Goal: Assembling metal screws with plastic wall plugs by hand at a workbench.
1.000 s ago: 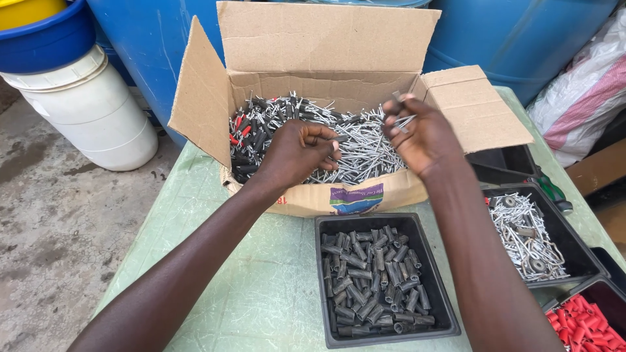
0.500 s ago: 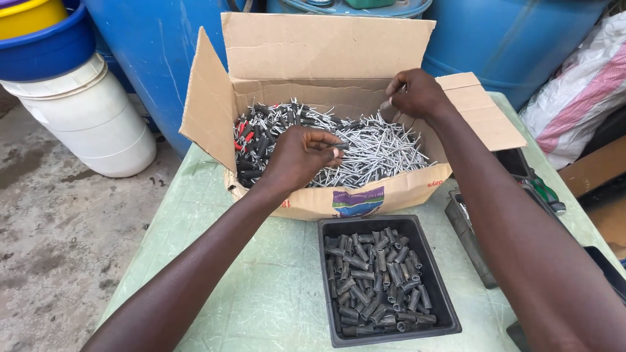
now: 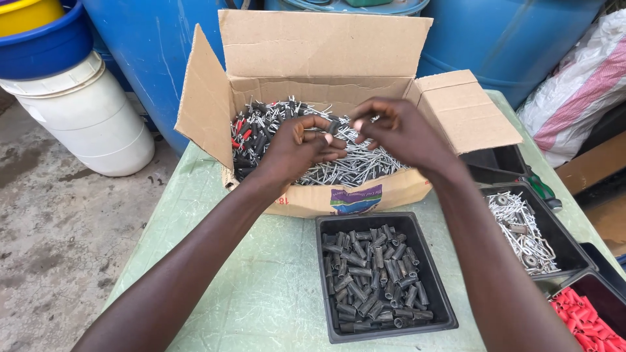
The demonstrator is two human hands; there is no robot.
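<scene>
Both my hands meet above an open cardboard box (image 3: 326, 49) that holds a heap of silver screws (image 3: 368, 166) mixed with black and red plugs (image 3: 251, 137). My left hand (image 3: 297, 148) pinches a small dark plug at its fingertips. Facing it, my right hand (image 3: 401, 133) has its fingers closed on a small piece that looks like a screw; it is too small to tell for sure. The fingertips of the two hands nearly touch. In front of the box stands a black tray (image 3: 323, 287) filled with several grey plugs (image 3: 375, 277).
The green table (image 3: 261, 287) carries more black trays on the right: one with silver screws (image 3: 521, 231), one with red plugs (image 3: 587, 313). Blue barrels (image 3: 147, 52) stand behind, a white bucket (image 3: 85, 124) at the left on the concrete floor, a striped sack (image 3: 580, 85) at the right.
My right hand has come from the box's far right corner to the middle and met my left hand, which has lifted off the heap. The view shifted right, showing the side trays again.
</scene>
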